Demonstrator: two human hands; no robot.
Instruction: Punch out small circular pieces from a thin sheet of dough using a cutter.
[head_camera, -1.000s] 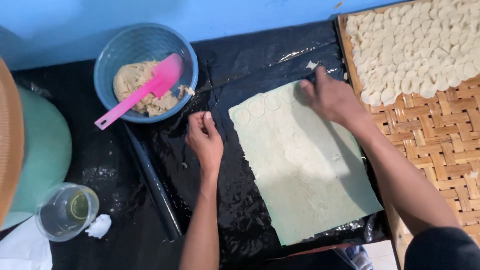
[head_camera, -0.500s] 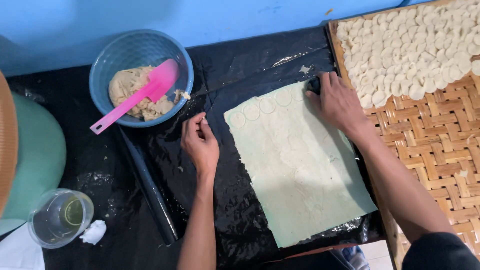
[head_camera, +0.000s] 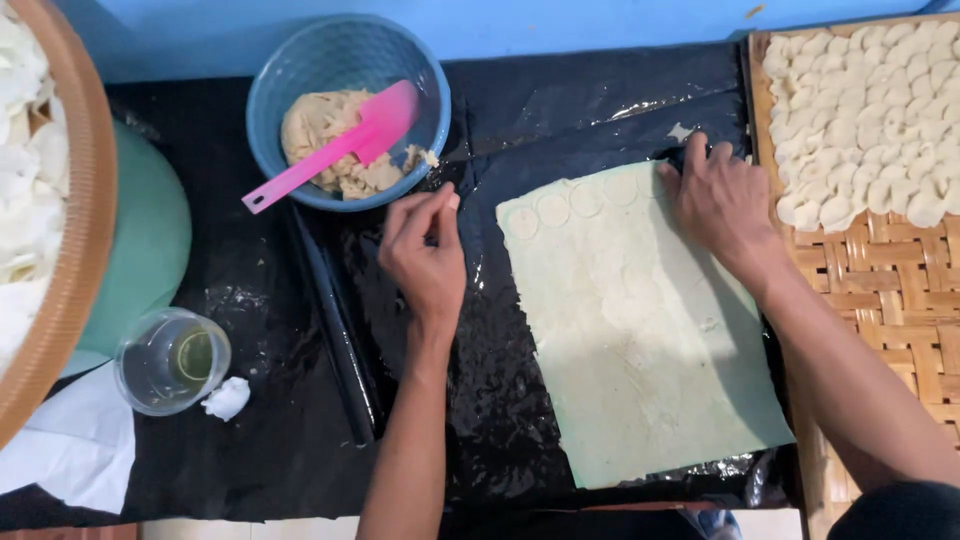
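Dough sheet (head_camera: 640, 340): flat on black plastic (head_camera: 500, 400), round cuts along top edge; right hand (head_camera: 722, 205): fingers curled on its top corner; left hand (head_camera: 428, 255): fingertips pinched, empty, beside blue bowl (head_camera: 345, 60).

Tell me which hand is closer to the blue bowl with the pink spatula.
The left hand. It sits on the black plastic just below the blue bowl, fingertips near its rim. The right hand is farther off, at the far corner of the dough sheet.
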